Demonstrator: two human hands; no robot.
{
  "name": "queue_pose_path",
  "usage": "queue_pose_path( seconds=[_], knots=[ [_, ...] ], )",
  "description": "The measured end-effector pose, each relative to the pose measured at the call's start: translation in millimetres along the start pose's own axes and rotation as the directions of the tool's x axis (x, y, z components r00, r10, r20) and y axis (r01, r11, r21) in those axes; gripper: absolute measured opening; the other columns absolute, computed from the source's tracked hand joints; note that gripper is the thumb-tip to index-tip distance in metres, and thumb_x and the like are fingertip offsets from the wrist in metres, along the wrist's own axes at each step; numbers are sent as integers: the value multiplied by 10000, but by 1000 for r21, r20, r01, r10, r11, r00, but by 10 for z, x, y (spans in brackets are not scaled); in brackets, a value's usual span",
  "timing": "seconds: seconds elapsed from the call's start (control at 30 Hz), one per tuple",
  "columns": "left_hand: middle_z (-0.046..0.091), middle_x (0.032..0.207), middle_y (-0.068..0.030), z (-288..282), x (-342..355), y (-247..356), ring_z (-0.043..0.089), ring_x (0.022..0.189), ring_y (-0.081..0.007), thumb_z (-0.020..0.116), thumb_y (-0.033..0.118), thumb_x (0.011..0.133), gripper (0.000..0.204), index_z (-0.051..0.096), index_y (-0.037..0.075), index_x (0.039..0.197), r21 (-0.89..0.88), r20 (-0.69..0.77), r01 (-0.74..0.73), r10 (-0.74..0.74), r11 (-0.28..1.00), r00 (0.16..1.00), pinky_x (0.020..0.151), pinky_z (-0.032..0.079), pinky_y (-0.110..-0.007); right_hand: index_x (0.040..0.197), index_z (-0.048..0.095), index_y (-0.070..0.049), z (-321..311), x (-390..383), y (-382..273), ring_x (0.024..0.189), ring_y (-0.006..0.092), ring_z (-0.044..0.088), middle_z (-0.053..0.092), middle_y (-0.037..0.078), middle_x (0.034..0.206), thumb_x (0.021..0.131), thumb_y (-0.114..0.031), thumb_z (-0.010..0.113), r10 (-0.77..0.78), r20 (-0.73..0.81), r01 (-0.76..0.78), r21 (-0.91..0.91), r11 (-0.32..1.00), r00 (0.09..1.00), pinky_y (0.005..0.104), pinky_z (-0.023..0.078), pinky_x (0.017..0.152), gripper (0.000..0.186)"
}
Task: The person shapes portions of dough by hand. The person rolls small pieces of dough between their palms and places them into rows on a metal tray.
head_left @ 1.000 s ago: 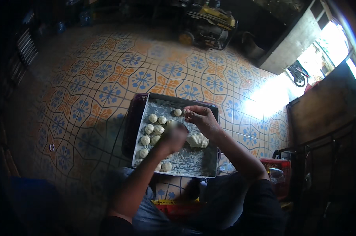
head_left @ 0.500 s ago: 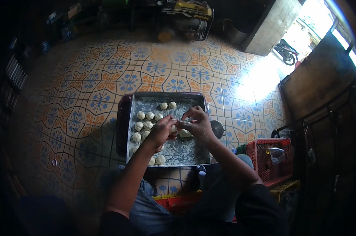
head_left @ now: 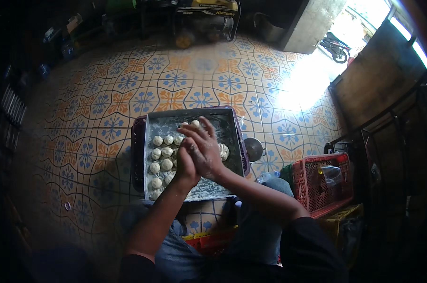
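My left hand (head_left: 186,162) and my right hand (head_left: 207,154) are pressed palm to palm above a square metal tray (head_left: 225,125). The right lies over the left, its fingers stretched forward; most of the left hand's fingers are hidden. A small dough ball, visible between the hands half a second ago, is enclosed by the palms and out of sight. Rows of round white dough balls (head_left: 167,152) fill the tray's left side, with a pair near its far edge. A larger dough lump (head_left: 224,152) rests just right of my hands. Flour dusts the tray and my skin.
Under the tray is a dark purple crate (head_left: 138,158). A round metal pot (head_left: 254,149) stands to its right on the tiled floor. Farther right are a red plastic crate (head_left: 312,193) and a yellow one (head_left: 338,221). A generator (head_left: 206,21) stands at the back.
My hands have gone from fingertips working at the dough to palms pressed together, the right moving left over the other. The whole view has shifted slightly.
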State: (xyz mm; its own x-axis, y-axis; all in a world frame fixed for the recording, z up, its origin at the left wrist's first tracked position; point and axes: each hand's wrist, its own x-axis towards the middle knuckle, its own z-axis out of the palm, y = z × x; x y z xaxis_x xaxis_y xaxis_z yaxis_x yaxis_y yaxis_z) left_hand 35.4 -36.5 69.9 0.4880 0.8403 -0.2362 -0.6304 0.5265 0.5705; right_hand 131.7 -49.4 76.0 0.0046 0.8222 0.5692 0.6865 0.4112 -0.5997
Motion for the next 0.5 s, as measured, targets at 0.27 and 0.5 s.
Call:
queue_pose_path(
  seconds=[0.27,0.5],
  knots=[
    [537,1430,-142,-70,27,160,497,1356,-240,324,654,1031,768,429,31,1467,58,-92,-81,86,995,992,1160,359,-405,1122,732,-66,62,88,54,1332,367,546,675,152,1299,994,-162,545,18,180,-87,388,918,984,485,373,1167,247],
    [381,1587,-199,219,-214,28,354,1482,-340,233,831,938,1002,383,40,1536,-253,34,0,9,968,999,1229,251,-451,1063,759,-75,-191,519,335,1131,343,667,752,129,1020,977,-362,556,33,282,-82,163,983,959,503,382,1137,362]
  ],
)
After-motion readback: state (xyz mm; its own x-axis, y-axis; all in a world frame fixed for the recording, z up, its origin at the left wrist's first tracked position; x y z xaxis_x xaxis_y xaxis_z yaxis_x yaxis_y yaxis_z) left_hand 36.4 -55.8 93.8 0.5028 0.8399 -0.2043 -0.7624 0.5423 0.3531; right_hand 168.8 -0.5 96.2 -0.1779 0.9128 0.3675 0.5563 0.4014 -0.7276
